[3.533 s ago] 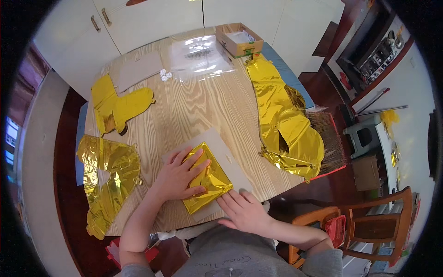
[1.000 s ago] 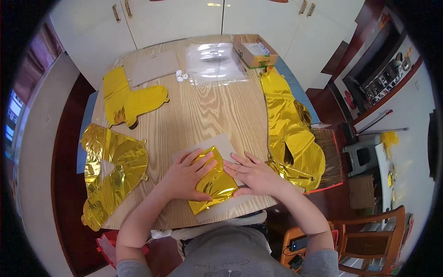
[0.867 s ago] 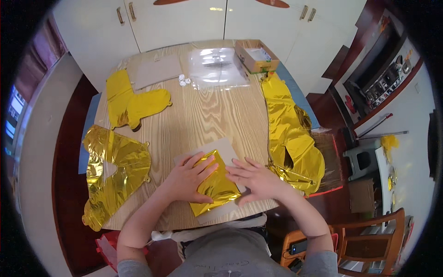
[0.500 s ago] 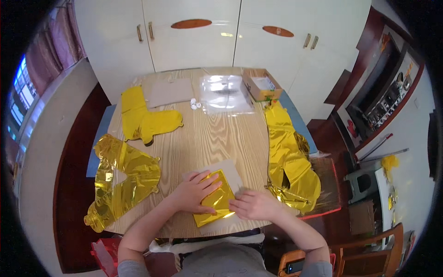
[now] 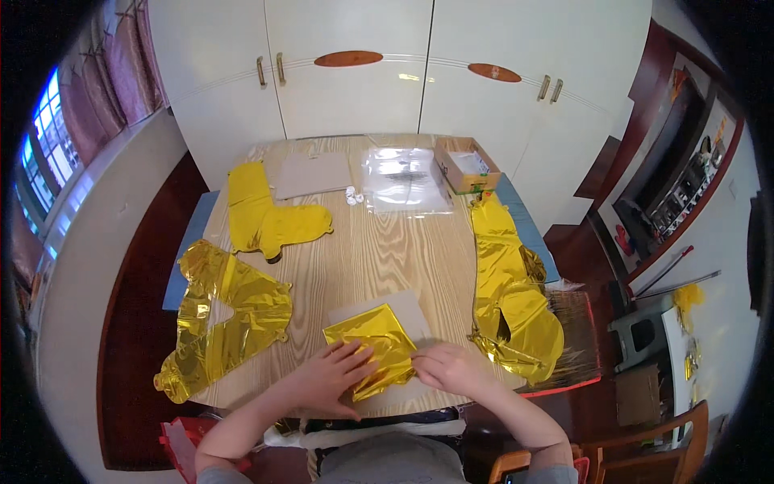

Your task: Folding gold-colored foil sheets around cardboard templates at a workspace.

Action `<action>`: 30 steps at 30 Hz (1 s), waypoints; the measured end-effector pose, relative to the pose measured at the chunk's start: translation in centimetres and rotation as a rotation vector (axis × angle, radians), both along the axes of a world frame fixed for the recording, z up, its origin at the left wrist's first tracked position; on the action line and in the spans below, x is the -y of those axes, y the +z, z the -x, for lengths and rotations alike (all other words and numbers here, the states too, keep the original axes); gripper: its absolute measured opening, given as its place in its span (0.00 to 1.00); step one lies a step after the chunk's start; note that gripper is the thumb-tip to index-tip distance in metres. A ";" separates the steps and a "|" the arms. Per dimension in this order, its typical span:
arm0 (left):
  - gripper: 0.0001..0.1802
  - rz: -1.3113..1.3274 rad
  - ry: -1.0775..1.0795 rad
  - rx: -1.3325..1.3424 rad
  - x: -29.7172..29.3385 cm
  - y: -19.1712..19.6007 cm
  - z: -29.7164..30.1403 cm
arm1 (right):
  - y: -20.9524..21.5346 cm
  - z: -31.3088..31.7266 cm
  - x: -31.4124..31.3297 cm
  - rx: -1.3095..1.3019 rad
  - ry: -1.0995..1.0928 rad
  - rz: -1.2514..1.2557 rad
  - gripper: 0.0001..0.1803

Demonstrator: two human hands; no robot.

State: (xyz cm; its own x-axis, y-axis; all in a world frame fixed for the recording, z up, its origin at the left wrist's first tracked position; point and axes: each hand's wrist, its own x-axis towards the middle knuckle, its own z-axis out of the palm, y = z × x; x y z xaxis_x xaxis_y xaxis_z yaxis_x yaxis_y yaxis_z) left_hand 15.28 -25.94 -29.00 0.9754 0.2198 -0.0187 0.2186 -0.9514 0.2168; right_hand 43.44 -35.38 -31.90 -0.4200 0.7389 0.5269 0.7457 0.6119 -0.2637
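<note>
Folding looks well underway: left hand [image 5: 334,377] and right hand [image 5: 445,369] press flat on the folded foil [image 5: 372,345] at the worktop's [image 5: 379,258] near edge; three foils still unfolded.

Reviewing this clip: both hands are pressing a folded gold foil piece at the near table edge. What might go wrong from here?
1. The foil piece lies under the left hand and right hand close to the table edge; it may slip off toward the lap.
2. Hard pressing might crease or tear the thin foil.
3. The right balloon and left balloon overhang the table sides; a nudge by an elbow might drop them.
</note>
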 end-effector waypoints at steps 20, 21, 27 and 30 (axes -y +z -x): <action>0.11 0.994 0.896 1.048 1.5 -3.7 -1.6 | 10.9 2.2 -7.6 -0.455 0.098 0.358 0.30; 0.11 1.154 0.939 1.177 2.0 -2.4 -2.4 | 10.8 2.4 -8.5 -0.385 0.114 0.345 0.31; 0.19 1.722 1.166 1.294 2.8 -2.0 -3.2 | 5.1 1.2 -10.4 -0.481 0.369 0.936 0.46; 0.18 1.798 1.174 1.256 2.9 -3.4 -2.6 | 1.8 -0.9 -10.1 -0.624 0.438 1.034 0.56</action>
State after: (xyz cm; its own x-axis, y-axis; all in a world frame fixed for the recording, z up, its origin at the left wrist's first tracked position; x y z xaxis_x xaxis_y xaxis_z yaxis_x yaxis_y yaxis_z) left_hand 17.83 -28.81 -32.40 0.2373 0.8443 -0.4805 -0.5175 0.5285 0.6730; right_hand 44.36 -25.32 -30.10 -0.6209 0.7838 -0.0118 0.1149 0.0761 -0.9905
